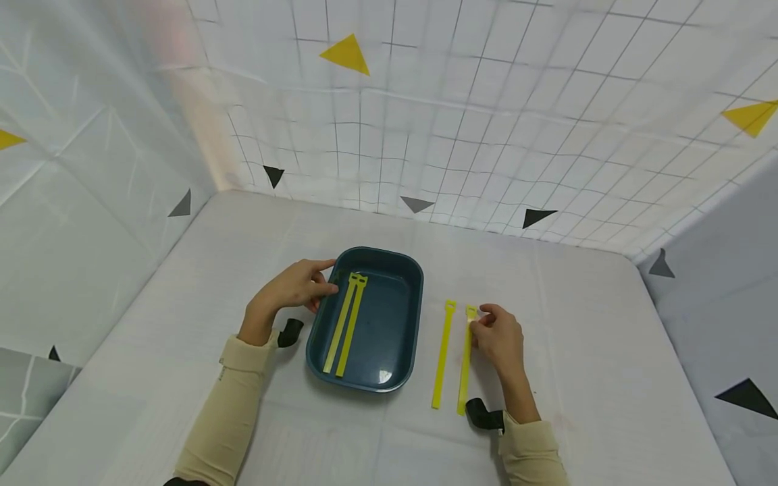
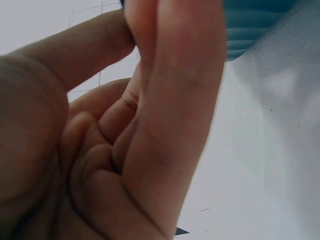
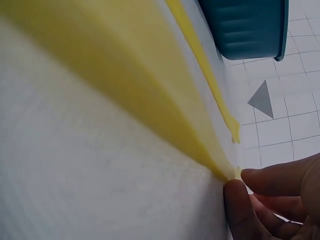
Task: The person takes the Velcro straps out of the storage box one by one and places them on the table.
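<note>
A dark teal tray sits on the table, with two yellow slotted-head cable straps lying side by side along its left part. My left hand grips the tray's left rim near the far corner, thumb over the edge; the left wrist view shows the fingers up against its blue wall. To the right of the tray lie two more yellow straps. The nearer one to it, a loose strap, lies untouched. My right hand pinches the rightmost strap just below its slotted head, between thumb and fingertips.
A white cloth covers the table. Behind it hangs a white gridded sheet with yellow, black and grey triangles, and more sheeting closes off the left side. Black wrist-camera mounts stick out near both wrists.
</note>
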### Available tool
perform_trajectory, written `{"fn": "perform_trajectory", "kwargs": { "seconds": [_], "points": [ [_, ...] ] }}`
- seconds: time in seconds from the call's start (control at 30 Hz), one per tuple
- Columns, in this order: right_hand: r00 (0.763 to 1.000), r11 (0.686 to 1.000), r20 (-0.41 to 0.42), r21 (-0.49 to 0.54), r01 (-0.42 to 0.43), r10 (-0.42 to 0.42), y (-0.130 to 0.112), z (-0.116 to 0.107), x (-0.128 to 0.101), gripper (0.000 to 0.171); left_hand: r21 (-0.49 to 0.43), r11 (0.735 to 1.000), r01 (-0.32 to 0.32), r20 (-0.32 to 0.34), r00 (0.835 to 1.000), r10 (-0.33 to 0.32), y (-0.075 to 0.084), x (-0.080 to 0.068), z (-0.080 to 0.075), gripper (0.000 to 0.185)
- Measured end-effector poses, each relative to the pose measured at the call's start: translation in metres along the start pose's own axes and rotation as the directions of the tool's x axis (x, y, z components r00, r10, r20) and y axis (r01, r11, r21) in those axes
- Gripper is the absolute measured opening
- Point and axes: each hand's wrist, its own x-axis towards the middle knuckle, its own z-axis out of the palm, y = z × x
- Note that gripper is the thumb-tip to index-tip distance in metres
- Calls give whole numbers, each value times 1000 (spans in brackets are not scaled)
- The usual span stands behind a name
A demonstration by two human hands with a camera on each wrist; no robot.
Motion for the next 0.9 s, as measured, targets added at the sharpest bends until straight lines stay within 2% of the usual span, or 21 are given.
{"fn": "perform_trajectory", "kwargs": {
  "seconds": [0.2,0.43,0.73,0.9],
  "points": [
    [1000,999,-13,42,-22,23,-1,-3,-2,37,3,1000,-1,6,1000,1,0,1,0,67],
    [998,984,-25,174,-46,52,-1,-3,-7,32,6,1000,5,10,1000,-5,0,0,1,67],
    [989,973,-149,229,29,6,-2,-3,-8,28,7,1000,15,9,1000,-16,0,1,0,67],
    [984,963,-179,261,61,-13,-9,-6,-8,32,9,1000,22,9,1000,-22,1,1,0,68]
  ]
}}
